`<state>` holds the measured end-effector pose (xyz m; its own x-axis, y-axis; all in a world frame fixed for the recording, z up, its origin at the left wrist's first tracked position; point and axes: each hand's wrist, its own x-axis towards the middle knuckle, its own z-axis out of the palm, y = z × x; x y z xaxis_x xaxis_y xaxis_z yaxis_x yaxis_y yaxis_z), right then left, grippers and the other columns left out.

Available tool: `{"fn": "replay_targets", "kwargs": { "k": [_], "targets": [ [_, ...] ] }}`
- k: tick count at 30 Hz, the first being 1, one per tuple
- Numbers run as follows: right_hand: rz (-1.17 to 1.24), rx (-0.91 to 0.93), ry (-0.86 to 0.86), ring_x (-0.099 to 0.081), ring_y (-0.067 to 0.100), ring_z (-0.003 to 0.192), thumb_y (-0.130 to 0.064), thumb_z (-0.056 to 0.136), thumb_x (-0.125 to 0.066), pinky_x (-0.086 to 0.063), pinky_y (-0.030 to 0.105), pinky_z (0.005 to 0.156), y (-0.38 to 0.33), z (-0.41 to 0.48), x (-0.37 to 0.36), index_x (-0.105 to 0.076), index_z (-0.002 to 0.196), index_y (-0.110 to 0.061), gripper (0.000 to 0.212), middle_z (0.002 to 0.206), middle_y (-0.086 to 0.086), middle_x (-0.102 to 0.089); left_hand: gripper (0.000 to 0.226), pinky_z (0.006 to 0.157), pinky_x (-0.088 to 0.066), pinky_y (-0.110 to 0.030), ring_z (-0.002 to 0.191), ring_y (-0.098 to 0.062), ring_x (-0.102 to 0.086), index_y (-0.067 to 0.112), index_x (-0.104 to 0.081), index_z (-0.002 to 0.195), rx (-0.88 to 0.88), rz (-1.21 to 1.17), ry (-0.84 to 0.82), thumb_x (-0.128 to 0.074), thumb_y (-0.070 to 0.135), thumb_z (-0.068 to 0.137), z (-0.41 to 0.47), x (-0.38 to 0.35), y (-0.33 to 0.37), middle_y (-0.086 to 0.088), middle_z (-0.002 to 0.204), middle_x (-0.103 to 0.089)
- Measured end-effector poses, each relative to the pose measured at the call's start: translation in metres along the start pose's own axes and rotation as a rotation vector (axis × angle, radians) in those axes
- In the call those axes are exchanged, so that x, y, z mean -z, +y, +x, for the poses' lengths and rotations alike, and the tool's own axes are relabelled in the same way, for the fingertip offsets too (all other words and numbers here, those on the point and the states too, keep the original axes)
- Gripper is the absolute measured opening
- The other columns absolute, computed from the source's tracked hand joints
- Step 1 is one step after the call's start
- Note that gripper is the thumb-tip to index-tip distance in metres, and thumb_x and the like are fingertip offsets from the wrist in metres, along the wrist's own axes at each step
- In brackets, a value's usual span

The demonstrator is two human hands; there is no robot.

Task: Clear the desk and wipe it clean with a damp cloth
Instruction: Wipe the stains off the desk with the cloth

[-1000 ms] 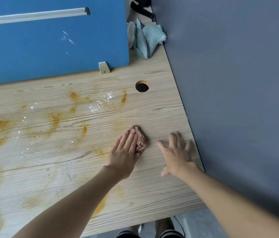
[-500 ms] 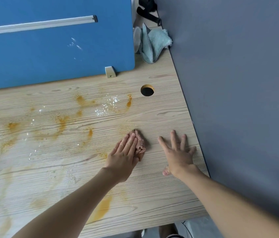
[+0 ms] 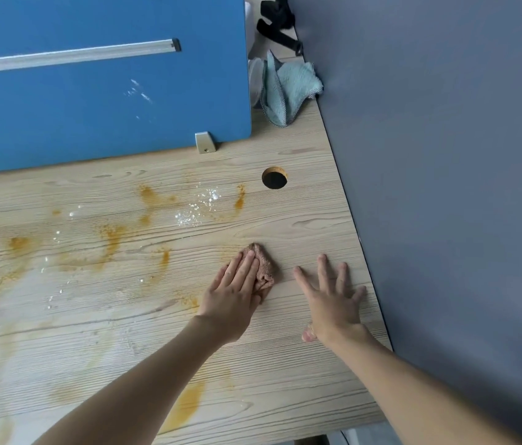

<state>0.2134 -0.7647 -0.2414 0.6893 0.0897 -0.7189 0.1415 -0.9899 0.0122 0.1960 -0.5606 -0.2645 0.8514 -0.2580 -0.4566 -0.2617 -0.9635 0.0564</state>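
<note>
A small brownish-pink cloth (image 3: 264, 263) lies on the light wooden desk (image 3: 301, 226). My left hand (image 3: 232, 295) presses flat on it, fingers together, covering its left part. My right hand (image 3: 332, 298) rests flat on the bare desk just to the right, fingers spread, holding nothing. Orange-yellow stains (image 3: 112, 236) and white grains (image 3: 200, 207) are smeared over the desk's left and middle. Another orange smear (image 3: 186, 404) lies near the front edge, beside my left forearm.
A blue divider panel (image 3: 102, 91) stands along the desk's back, on a metal foot (image 3: 205, 142). A light teal cloth (image 3: 287, 86) lies crumpled at the back right corner, with a black strap (image 3: 277, 22) behind it. A round cable hole (image 3: 274, 178) is nearby. A grey wall (image 3: 446, 155) borders the right edge.
My right hand has settled flat on the desk with fingers spread wider. My left hand stays pressed on the cloth at nearly the same spot. The view has tilted slightly.
</note>
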Motion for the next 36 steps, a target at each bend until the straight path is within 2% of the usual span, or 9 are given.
{"fn": "replay_targets", "kwargs": {
  "k": [2, 5, 8, 10, 15, 19, 26, 31, 36],
  "targets": [
    [-0.044, 0.027, 0.024, 0.019, 0.053, 0.146, -0.054, 0.07, -0.084, -0.018, 0.078, 0.109, 0.004, 0.002, 0.004, 0.016, 0.154, -0.043, 0.131, 0.161, 0.013, 0.032, 0.065, 0.123, 0.009, -0.04, 0.145, -0.022, 0.032, 0.014, 0.027, 0.151, 0.005, -0.004, -0.015, -0.006, 0.043, 0.104, 0.011, 0.007, 0.003, -0.002, 0.157, 0.036],
    [-0.147, 0.113, 0.114, 0.013, 0.048, 0.148, -0.059, 0.07, -0.082, -0.016, 0.078, 0.109, 0.013, 0.019, 0.023, -0.002, 0.154, -0.044, 0.118, 0.164, 0.014, 0.015, 0.064, 0.123, 0.01, -0.04, 0.146, -0.021, 0.03, 0.017, 0.027, 0.149, -0.024, -0.055, 0.018, -0.008, 0.045, 0.104, 0.036, 0.017, 0.006, 0.0, 0.158, 0.033],
    [-0.043, 0.018, 0.027, 0.02, 0.048, 0.147, -0.055, 0.067, -0.086, -0.021, 0.078, 0.107, 0.01, 0.032, 0.039, 0.016, 0.153, -0.043, 0.133, 0.158, 0.011, 0.036, 0.063, 0.124, 0.009, -0.039, 0.146, -0.021, 0.03, 0.017, 0.027, 0.149, -0.027, -0.042, 0.038, 0.002, 0.047, 0.099, 0.036, 0.012, 0.004, 0.001, 0.158, 0.032],
    [-0.03, -0.001, 0.012, 0.022, 0.05, 0.146, -0.051, 0.07, -0.086, -0.024, 0.079, 0.105, 0.006, 0.037, 0.038, 0.023, 0.152, -0.043, 0.137, 0.156, 0.012, 0.04, 0.066, 0.124, 0.007, -0.039, 0.146, -0.021, 0.03, 0.016, 0.026, 0.151, -0.024, -0.014, 0.05, 0.012, 0.046, 0.093, 0.025, 0.007, 0.0, 0.0, 0.157, 0.033],
    [-0.028, 0.007, 0.032, 0.021, 0.05, 0.147, -0.046, 0.072, -0.086, -0.024, 0.079, 0.104, 0.009, 0.036, 0.035, 0.022, 0.152, -0.045, 0.134, 0.158, 0.012, 0.038, 0.073, 0.122, 0.012, -0.038, 0.146, -0.021, 0.031, 0.016, 0.027, 0.151, -0.009, -0.036, 0.025, 0.018, 0.048, 0.087, 0.028, 0.009, -0.003, 0.0, 0.157, 0.035],
    [-0.015, 0.012, 0.02, 0.023, 0.049, 0.146, -0.045, 0.074, -0.085, -0.021, 0.079, 0.106, 0.007, 0.035, 0.035, 0.022, 0.152, -0.044, 0.132, 0.157, 0.011, 0.039, 0.069, 0.122, 0.013, -0.038, 0.146, -0.021, 0.03, 0.016, 0.023, 0.153, 0.003, -0.059, 0.057, 0.006, 0.051, 0.096, 0.052, 0.013, 0.001, 0.001, 0.16, 0.031],
    [-0.032, 0.012, 0.007, 0.023, 0.05, 0.146, -0.047, 0.075, -0.084, -0.022, 0.079, 0.106, 0.008, 0.034, 0.036, 0.023, 0.152, -0.044, 0.132, 0.157, 0.012, 0.039, 0.078, 0.118, 0.017, -0.035, 0.145, -0.02, 0.032, 0.015, 0.023, 0.154, 0.054, -0.06, 0.045, 0.017, 0.051, 0.084, 0.039, 0.013, -0.006, 0.001, 0.159, 0.033],
    [-0.074, 0.038, 0.021, 0.007, 0.053, 0.147, -0.055, 0.071, -0.083, -0.024, 0.078, 0.107, 0.001, 0.048, 0.063, 0.0, 0.153, -0.041, 0.118, 0.161, 0.017, 0.016, 0.067, 0.123, 0.012, -0.037, 0.144, -0.017, 0.031, 0.017, 0.02, 0.155, 0.05, -0.072, 0.065, -0.007, 0.048, 0.102, 0.075, 0.025, -0.004, 0.002, 0.161, 0.029],
    [0.02, 0.019, 0.028, 0.022, 0.05, 0.146, -0.058, 0.07, -0.083, -0.02, 0.082, 0.104, -0.009, 0.068, 0.072, 0.021, 0.153, -0.043, 0.134, 0.158, 0.012, 0.037, 0.079, 0.124, 0.008, -0.037, 0.147, -0.019, 0.029, 0.018, 0.022, 0.154, 0.056, -0.067, 0.049, 0.017, 0.054, 0.084, 0.052, 0.016, -0.019, 0.003, 0.159, 0.032]
  ]
}}
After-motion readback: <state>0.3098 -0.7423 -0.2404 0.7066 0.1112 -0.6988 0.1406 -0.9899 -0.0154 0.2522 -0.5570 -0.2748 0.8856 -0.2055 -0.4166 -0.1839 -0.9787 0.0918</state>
